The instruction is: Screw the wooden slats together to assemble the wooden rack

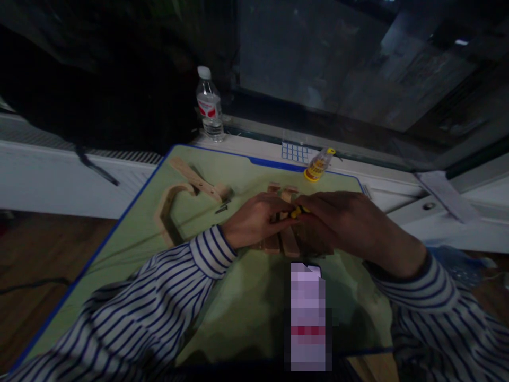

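Note:
Over several wooden slats [291,244] lying side by side on the table, my two hands meet. My right hand [348,223] is closed on a small yellow-and-black tool [296,213], most of it covered by my fingers. From the left, my left hand [256,220] reaches across the slats with thumb and fingers pinched beside the tool's tip. What lies between those fingertips is hidden. Left of my left hand are a few dark screws [223,207], a curved wooden piece [163,209] and a straight wooden bar with holes [194,178].
The pale green table [238,307] has a blue edge. A glue-like bottle with a yellow cap [318,165] stands near its far edge. On the sill is a water bottle [209,109]. A pixelated object [308,318] lies close to me. A window rises behind.

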Available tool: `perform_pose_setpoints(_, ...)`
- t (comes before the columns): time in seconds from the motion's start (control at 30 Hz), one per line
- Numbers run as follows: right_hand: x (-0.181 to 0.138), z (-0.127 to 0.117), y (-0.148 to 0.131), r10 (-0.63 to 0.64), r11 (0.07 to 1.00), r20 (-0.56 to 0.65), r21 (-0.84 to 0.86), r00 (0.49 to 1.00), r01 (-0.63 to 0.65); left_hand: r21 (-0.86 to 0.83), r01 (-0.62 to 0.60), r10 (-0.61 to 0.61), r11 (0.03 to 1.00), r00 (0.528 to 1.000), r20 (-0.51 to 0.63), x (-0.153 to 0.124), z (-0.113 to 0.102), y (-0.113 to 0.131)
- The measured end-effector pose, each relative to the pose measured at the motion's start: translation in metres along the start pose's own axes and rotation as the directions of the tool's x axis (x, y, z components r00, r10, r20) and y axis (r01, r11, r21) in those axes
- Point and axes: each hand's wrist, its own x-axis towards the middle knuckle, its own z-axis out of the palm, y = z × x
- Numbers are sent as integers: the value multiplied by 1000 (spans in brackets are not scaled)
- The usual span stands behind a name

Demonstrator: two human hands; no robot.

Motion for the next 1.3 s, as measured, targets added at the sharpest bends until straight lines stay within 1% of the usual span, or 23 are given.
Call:
perform_pose_setpoints(0.1,0,1,1,-10,1000,-4,-28,1000,10,4,-9,9,1000,1000,-22,0,0,1)
perform_pose_setpoints(0.23,1,2,1,-17,999,1,-27,1000,17,51,4,-2,999,999,-51,-1,2,-3)
perform_pose_setpoints(0.4,3,3,0,-16,999,-42,-49,999,14,10,-61,61,998,997,-43,-1,3,-6)
perform_pose_setpoints(0.5,2,5,0,10,998,-68,-68,998,-15,0,-77,77,997,996,-44,0,3,-5)
perform_pose_setpoints(0.67,1,6,-1,64,996,-71,-53,995,-68,4,-91,91,996,996,-8,-1,4,-6)
perform_pose_setpoints(0.8,3,4,-3,80,996,-47,-43,996,-82,61,-63,65,996,997,-31,-1,7,-9)
perform_pose_setpoints(0.9,4,2,-4,98,993,-23,-63,995,-99,59,-54,56,997,998,-23,0,7,-9)
perform_pose_setpoints(0.97,3,0,-3,81,995,-2,-53,997,-81,53,-50,51,997,999,-18,1,6,-8)
perform_pose_setpoints(1.07,0,-2,0,10,1000,2,-15,1000,-10,57,-27,27,998,1000,-2,2,3,-6)
perform_pose_setpoints(1.17,-2,-7,4,-52,999,10,13,999,51,17,-8,7,1000,999,34,1,2,-5)
perform_pose_setpoints(1.23,-2,-10,5,-66,998,54,27,996,65,-8,7,-7,1000,999,40,1,2,-5)
perform_pose_setpoints(1.3,-1,-12,5,-56,998,90,36,994,53,-26,12,-11,1000,999,45,1,2,-6)
